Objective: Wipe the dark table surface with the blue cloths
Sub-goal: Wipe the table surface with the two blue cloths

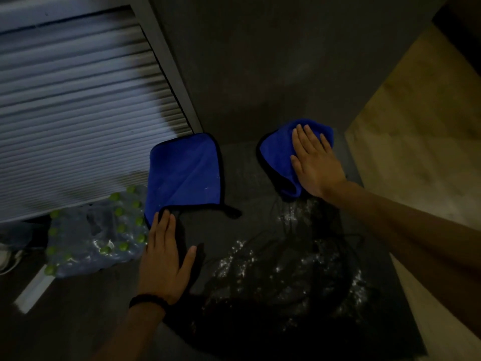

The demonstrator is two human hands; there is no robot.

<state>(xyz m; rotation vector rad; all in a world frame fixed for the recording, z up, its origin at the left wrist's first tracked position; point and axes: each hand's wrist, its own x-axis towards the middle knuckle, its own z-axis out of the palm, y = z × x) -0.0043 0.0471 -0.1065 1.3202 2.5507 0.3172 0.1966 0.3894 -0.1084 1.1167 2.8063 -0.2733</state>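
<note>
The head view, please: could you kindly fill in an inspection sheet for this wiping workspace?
Surface: dark table top, dull, with glistening wet specks near the front.
Job's things: flat blue black-edged cloth on the left; bunched blue cloth on the right.
Clutter: nothing seen on the table.
Hands: left hand flat, fingertips touching the flat cloth's edge; right hand flat, pressing the bunched cloth.
Cables: thin dark lines across the wet patch, cannot tell what they are.
Surroundings: ribbed grey shutter; shrink-wrapped pack of green-capped bottles; pale floor.

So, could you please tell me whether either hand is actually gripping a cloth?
Neither grips: the right hand presses flat on the bunched blue cloth; the left hand lies flat at the spread cloth's near edge.
</note>
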